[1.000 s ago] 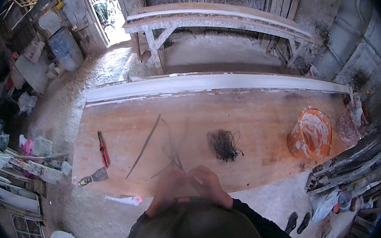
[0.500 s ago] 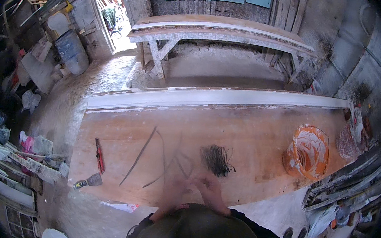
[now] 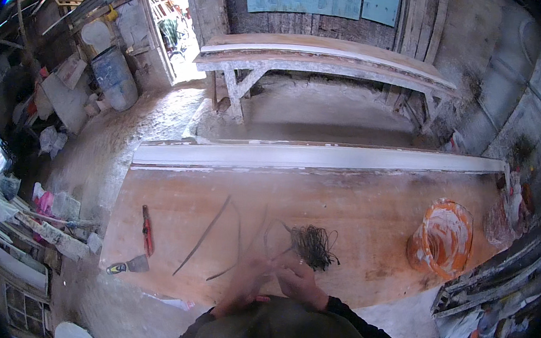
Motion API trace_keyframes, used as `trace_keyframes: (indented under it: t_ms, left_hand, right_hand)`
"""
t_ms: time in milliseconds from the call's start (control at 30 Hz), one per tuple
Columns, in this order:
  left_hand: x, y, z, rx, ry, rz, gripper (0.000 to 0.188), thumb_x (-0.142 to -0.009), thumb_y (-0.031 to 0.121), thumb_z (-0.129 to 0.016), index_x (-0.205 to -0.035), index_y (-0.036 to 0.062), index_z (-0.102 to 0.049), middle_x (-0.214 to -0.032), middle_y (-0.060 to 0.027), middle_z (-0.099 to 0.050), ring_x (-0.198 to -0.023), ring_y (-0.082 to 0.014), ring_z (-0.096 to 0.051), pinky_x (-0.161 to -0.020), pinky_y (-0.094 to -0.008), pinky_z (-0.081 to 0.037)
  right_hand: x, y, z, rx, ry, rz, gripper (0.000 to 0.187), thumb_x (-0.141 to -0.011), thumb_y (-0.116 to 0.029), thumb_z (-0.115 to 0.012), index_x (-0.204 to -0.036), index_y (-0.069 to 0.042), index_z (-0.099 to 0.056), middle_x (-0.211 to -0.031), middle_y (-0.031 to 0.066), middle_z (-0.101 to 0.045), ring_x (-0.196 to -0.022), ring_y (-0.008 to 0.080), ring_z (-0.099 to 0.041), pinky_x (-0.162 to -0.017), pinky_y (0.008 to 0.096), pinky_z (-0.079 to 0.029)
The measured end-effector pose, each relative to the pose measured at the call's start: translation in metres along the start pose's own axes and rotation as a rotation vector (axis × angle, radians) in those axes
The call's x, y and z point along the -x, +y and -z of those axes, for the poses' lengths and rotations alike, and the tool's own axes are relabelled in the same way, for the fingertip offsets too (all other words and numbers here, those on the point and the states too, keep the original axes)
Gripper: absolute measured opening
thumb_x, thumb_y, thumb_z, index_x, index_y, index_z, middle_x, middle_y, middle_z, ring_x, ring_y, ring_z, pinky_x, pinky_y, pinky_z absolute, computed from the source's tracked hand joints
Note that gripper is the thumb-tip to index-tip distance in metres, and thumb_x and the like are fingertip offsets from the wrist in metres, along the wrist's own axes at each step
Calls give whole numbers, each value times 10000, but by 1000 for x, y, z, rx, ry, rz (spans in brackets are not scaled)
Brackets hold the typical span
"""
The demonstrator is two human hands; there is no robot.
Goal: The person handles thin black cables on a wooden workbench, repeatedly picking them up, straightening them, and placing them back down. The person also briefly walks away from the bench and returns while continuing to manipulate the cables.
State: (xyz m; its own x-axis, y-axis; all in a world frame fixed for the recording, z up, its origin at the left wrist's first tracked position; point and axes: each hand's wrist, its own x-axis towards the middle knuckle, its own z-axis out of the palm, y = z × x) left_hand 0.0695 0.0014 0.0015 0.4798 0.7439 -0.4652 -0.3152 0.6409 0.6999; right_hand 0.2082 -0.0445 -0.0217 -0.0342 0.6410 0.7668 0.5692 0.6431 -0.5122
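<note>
At the near edge of the worktable [image 3: 358,210], my left hand [image 3: 248,278] and my right hand [image 3: 299,281] meet with their fingers drawn in. A thin dark strand [image 3: 267,234] loops up from between the fingertips; it is faint with motion. My left fingers are blurred, while the right ones are plainly curled. Just beyond my right hand lies a tangled bundle of dark strands [image 3: 315,247]. Left of my hands, a long dark strip [image 3: 202,235] and a second, bent strip [image 3: 240,231] lie apart on the wood.
A red utility knife [image 3: 148,230] and a putty knife [image 3: 128,265] lie at the table's left. An orange plaster-smeared bucket [image 3: 441,241] stands at the right. A long white moulding [image 3: 324,157] runs along the far edge. Beyond is a bench [image 3: 325,70]; a blue barrel [image 3: 115,77] stands back left.
The whole view has shifted, so the table sits slightly lower and further right. My hands stay together, and the strand's loop now lies nearer the bundle.
</note>
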Motion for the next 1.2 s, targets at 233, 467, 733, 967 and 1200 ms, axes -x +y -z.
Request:
trace_keyframes:
  t_ms: [233, 467, 733, 967, 1200]
  left_hand:
    - [1, 3, 5, -312, -11, -133, 114, -745, 65, -621, -832, -5, -603, -814, -75, -619, -697, -130, -569, -607, -249, -472]
    - [-3, 1, 13, -436, -72, -232, 144, -722, 8, -628, -855, -28, -582, -812, -90, -607, -710, -144, -572, -591, -259, -493]
    - [-1, -6, 15, -852, -128, -678, 147, -744, -11, -602, -854, 32, -513, -849, -76, -541, -766, -150, -571, -602, -249, -499]
    - [2, 20, 7, -1382, -287, -1076, 170, -687, -31, -640, -800, 43, -536, -777, -80, -582, -721, -186, -573, -616, -270, -448]
    - [-3, -9, 31, -689, -101, -596, 223, -684, -41, -648, -849, 22, -511, -817, -48, -568, -731, -139, -554, -664, -256, -457]
  right_hand:
    - [3, -5, 2, -10, -134, -235, 173, -750, 7, -544, -898, -66, -492, -934, 132, -567, -754, 299, -561, -609, 359, -455]
    - [9, -6, -4, -40, -22, -382, 146, -751, -23, -570, -877, -57, -505, -795, 116, -539, -717, 289, -531, -609, 343, -420]
    - [9, -7, -9, -333, 30, -563, 95, -780, -65, -570, -849, -53, -508, -763, 69, -528, -692, 205, -516, -628, 290, -402]
    - [1, -14, -4, -1176, 163, -1182, 94, -802, -110, -574, -852, -55, -515, -803, 21, -554, -728, 98, -509, -675, 236, -403]
    - [3, -18, -10, -697, 83, -957, 97, -785, -117, -592, -853, -49, -580, -763, 37, -568, -712, 150, -550, -633, 268, -429]
